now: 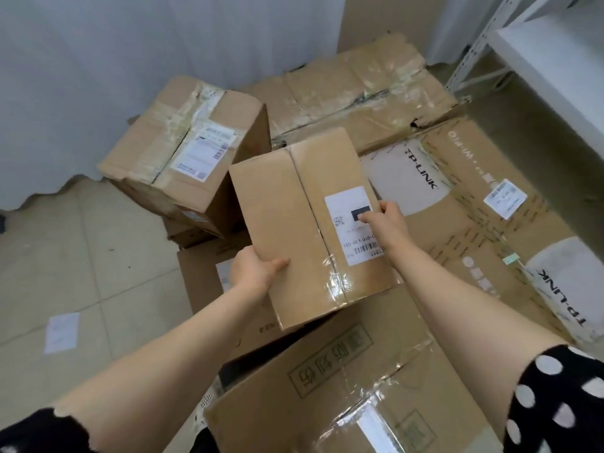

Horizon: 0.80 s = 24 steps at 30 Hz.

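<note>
Two-handed: left grip (253, 273) is clamping the box (287, 217) at seven o'clock, right grip (387, 223) at three. Its length is pointing toward eleven.

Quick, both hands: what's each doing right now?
Left hand: grips the small box at its near corner.
Right hand: grips its right edge, thumb on label.

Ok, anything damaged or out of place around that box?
The back carton is crushed and torn at its right edge, tape peeling. A loose paper sheet lies on the floor. The held box looks intact.
</note>
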Motion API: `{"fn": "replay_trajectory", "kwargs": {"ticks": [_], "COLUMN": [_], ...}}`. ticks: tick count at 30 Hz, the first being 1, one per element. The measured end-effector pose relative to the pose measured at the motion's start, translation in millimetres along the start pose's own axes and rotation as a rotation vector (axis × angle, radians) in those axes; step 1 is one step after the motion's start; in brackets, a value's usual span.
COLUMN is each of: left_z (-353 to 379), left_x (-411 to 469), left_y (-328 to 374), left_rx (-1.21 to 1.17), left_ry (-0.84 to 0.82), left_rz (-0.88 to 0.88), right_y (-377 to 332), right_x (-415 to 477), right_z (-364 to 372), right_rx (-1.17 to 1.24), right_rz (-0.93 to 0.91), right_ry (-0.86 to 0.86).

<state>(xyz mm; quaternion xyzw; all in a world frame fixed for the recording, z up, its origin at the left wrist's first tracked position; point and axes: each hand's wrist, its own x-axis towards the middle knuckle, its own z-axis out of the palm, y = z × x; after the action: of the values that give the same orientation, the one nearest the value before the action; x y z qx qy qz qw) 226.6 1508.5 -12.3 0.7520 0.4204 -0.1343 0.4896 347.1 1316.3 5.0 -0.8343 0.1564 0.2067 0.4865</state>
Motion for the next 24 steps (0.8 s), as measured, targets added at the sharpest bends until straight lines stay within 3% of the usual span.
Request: {"fn": "replay_trajectory", "kwargs": {"ticks": [6, 13, 19, 24], "left_z": [30.3, 64.3, 97.1, 116.7], "left_x": [18.1, 18.1, 12.2, 25.8], "left_y": [-9.3, -24.8, -31.8, -39.4], "left_rx": [0.029, 0.021, 0.039, -0.027], "left_ry": [-0.02, 0.009, -0.048, -0.113], "left_rz": [-0.057, -0.131, -0.162, -0.213], "right_y": [25.8, 59.6, 92.6, 100.0], "right_x": [31.8, 45.2, 46.0, 68.2], "right_z": [2.3, -4.0, -22.9, -22.3], "right_rx": [-0.026, -0.214, -0.263, -0.377], "right_rz": [0.005, -0.067, 0.005, 0.061], "right_ry": [0.003, 0.049, 0.107, 0.043]}}
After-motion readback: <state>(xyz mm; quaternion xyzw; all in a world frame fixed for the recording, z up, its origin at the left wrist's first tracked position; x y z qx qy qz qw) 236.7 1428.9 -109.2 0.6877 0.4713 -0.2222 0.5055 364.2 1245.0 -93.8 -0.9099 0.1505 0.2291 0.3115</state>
